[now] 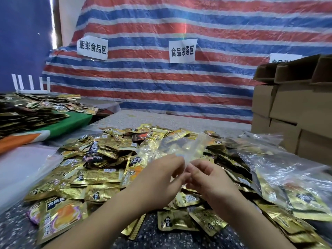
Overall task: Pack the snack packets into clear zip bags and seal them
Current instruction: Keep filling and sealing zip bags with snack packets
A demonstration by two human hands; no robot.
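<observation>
A big heap of gold snack packets [100, 177] covers the speckled table in front of me. Above the heap I hold a clear zip bag [177, 146], and gold and dark packets show through it. My left hand [158, 178] and my right hand [210, 178] meet at the bag's near edge, both pinching it with fingers curled. Whether that edge is sealed I cannot tell. Filled clear bags [280, 178] with gold packets inside lie at the right.
Stacked cardboard boxes [294, 112] stand at the right. Another pile of packets [30, 112] lies on a green and orange cloth at the left. A red, white and blue striped tarp with paper signs [181, 50] hangs behind. Clear plastic lies at the near left.
</observation>
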